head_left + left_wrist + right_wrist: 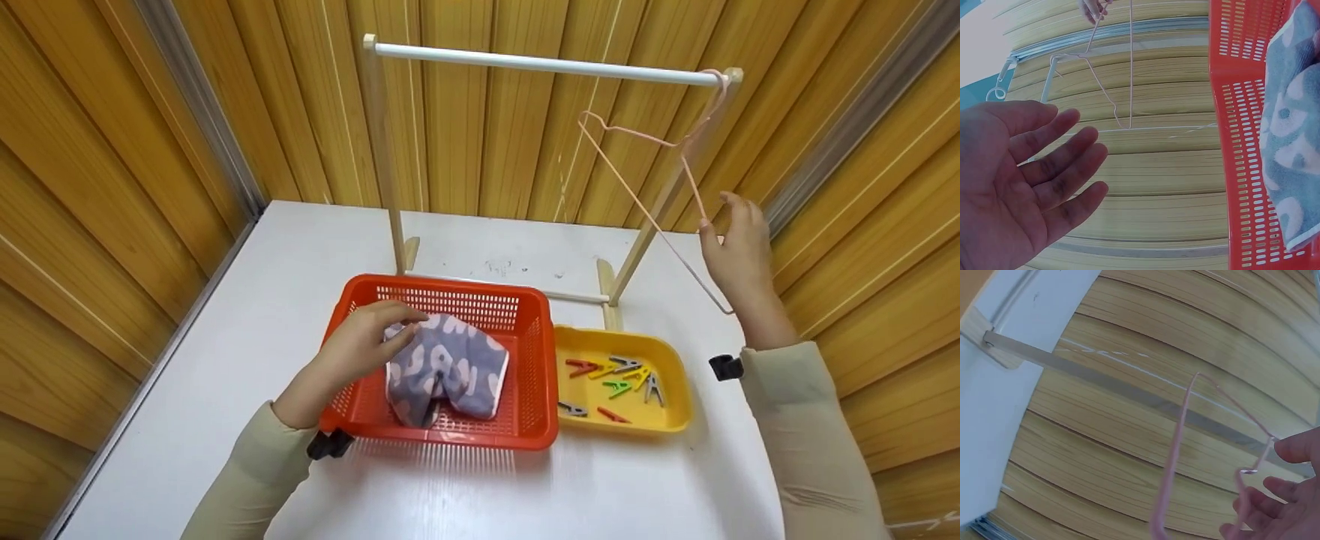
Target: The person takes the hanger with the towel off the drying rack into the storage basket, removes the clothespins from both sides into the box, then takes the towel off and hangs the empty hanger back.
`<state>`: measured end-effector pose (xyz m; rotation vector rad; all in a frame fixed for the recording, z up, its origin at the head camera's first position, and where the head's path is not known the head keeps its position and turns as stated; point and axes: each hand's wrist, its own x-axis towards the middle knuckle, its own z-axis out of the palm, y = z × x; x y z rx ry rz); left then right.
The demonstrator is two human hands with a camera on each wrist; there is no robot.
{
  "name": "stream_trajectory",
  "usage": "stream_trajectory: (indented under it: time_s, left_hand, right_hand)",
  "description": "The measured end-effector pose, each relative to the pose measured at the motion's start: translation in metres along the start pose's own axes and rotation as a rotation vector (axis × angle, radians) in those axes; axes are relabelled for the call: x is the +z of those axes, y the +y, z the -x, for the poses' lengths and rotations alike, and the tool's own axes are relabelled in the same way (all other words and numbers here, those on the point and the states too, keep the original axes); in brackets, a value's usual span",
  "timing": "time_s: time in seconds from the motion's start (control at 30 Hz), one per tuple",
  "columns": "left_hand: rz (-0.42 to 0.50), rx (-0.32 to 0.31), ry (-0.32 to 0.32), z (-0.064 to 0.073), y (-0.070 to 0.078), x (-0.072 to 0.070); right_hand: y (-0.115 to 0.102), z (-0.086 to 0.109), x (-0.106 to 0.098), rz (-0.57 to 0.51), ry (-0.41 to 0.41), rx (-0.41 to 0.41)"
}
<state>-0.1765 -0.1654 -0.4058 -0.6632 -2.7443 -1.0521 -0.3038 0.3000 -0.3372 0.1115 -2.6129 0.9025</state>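
Observation:
My left hand (366,339) is held over the left side of a red plastic basket (541,360), its fingers relaxed and holding nothing. Below and beside it in the basket lies a grey cloth with pale patches and a white edge (450,360). A pink wire hanger (626,187) hooks over the right end of a white bar (540,63) and hangs at a slant. My right hand (742,255) is at the hanger's right side, fingers loosely spread. In the right wrist view the thumb (1297,447) touches or nearly touches the hanger wire, and the fingers are not closed round it.
A yellow tray (675,416) with several coloured clothespins (618,388) stands against the basket's right side. Behind them rises the wooden rack (386,165) on a white table (225,315). Wood-patterned panels (525,150) enclose the back and both sides.

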Motion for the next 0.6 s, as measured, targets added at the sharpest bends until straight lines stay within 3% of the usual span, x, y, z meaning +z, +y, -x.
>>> stream_trajectory:
  time_s: [0.2, 0.3, 0.5, 0.6]
  left_hand:
    - [-0.061, -0.034, 0.082, -0.003, 0.001, -0.003]
    - [-0.11, -0.022, 0.127, -0.007, 0.002, -0.001]
    - [-0.215, 0.051, 0.223, -0.022, 0.002, 0.005]
    - [-0.252, 0.03, 0.222, -0.034, 0.001, 0.008]
  right_hand:
    - [-0.017, 0.021, 0.005, 0.034, 0.03, -0.116]
    - [-0.024, 0.031, 0.01, 0.052, 0.014, -0.165]
    - [-0.036, 0.044, 0.026, 0.111, -0.05, -0.218]
    - [-0.041, 0.047, 0.035, 0.136, -0.121, -0.214]
